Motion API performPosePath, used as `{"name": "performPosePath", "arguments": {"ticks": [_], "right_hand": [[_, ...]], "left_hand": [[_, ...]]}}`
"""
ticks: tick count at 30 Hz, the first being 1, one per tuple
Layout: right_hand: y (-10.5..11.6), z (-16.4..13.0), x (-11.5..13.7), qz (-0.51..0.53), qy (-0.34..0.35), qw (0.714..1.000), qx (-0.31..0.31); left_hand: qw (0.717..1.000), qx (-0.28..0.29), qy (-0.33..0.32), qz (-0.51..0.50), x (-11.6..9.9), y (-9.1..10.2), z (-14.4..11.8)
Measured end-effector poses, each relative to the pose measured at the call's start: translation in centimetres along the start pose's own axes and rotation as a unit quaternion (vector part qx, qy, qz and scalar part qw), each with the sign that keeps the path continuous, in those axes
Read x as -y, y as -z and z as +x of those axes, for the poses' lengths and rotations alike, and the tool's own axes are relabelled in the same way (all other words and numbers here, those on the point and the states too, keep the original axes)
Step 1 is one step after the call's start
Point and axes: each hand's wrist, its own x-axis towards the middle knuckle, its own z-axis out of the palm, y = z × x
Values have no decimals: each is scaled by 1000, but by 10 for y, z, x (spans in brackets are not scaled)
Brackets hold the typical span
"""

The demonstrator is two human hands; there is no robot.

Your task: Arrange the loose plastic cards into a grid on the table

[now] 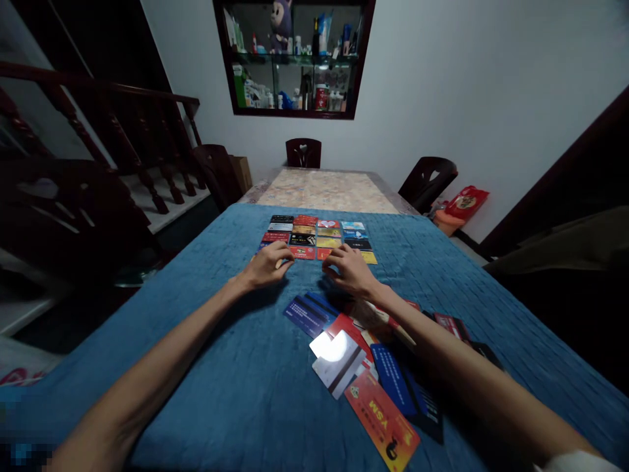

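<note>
A block of bank-type cards [315,242], laid in rows and columns, lies at the far end of the blue cloth. My left hand [269,265] is at the near left corner of this block, its fingers curled and drawn together. Near the front edge, to the right, my right hand [350,270] hovers with bent fingers, partly covering the cards there. Whatever either hand may hold is hidden. Closer to me, under and beside my right forearm, spreads a loose pile with blue cards [309,314], a silver card [339,364] and an orange-red card [382,419].
The blue cloth [196,367] covers the near part of the table; a patterned tabletop [319,190] shows beyond. Dark chairs [427,183] stand around it. A wall cabinet [295,59] holds bottles and a plush toy. A red bag [466,202] sits at right.
</note>
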Motion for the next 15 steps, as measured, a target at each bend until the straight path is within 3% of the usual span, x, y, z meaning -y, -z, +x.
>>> {"name": "performPosePath", "arguments": {"ticks": [8,15], "right_hand": [[5,-37,-10,15,1,1000,-13],[7,-64,-13,39,-4,999,-30]], "left_hand": [[989,90,-105,-48,-68,-19,-2],[978,153,-112,-83,-113,-28,-8]]}}
